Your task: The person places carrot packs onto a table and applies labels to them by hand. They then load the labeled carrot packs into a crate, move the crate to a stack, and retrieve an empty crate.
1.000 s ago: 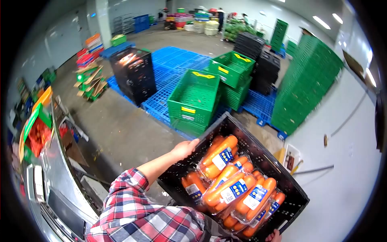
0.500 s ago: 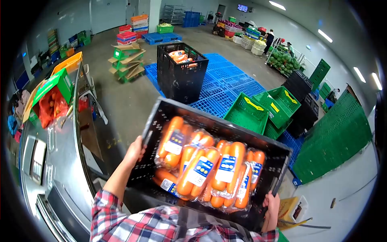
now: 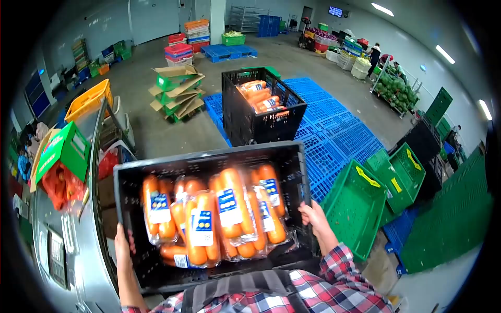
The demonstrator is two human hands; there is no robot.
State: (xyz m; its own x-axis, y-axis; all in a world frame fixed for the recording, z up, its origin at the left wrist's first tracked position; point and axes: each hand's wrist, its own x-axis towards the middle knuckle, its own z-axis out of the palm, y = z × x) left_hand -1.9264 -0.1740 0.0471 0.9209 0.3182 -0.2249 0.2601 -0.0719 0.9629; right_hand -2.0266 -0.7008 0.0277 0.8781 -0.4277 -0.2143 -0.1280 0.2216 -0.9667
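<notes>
A black crate (image 3: 211, 157) holding several plastic-wrapped packs of carrots (image 3: 203, 219) with blue and white labels is carried in front of my body. My left hand (image 3: 123, 245) grips its left end, and my right hand (image 3: 314, 218) has its fingers round the right end. Beyond it, a taller black stack of crates (image 3: 240, 120) with more carrot packs (image 3: 261, 97) inside stands on blue pallets (image 3: 329, 125).
Green crates (image 3: 355, 214) lie at the right beside a tall green stack (image 3: 449, 214). To the left is a metal counter (image 3: 86, 229) with an open green box (image 3: 65, 151). Flattened cartons (image 3: 177, 91) stand ahead. A co-worker (image 3: 374, 57) is far off.
The carried crate has swung to the left and is more level in view, with both hands still on it. The surroundings have shifted as the view turned, and the stacked black crates appear nearer.
</notes>
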